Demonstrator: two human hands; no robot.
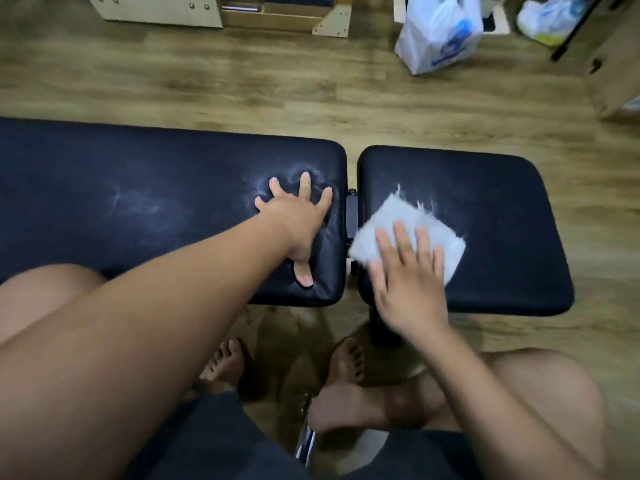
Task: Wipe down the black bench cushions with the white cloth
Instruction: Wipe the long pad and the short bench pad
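Right grip flat on white cloth, left grip flat on cushion

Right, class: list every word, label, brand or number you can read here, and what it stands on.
No text can be read.
White plastic bag: blue print, too blurred to read.
Second plastic bag, top right: blue and yellow print, also blurred.
Black bench cushions and white cloth: no markings visible.
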